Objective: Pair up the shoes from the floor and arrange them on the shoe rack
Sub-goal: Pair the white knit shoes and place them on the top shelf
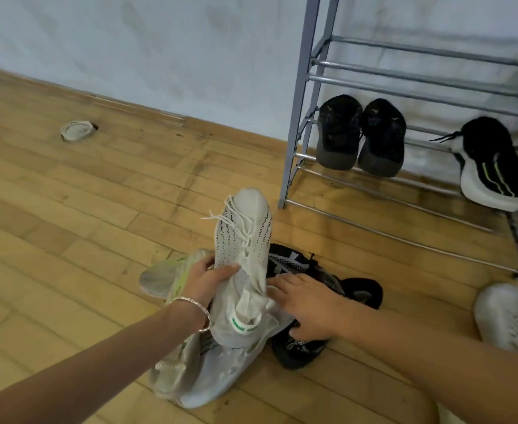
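Your left hand (204, 278) grips the white knit sneaker (242, 240), toe raised over the floor pile; fingers clamp its side. Your right hand (305, 301), fingers spread, rests on a black shoe (300, 347). Wooden floor (83, 209), white wall, grey shoe rack (300, 117) right.

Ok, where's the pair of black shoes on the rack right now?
In the head view, the black pair sits side by side at the left end of the shoe rack, just left of a black-and-white sneaker.
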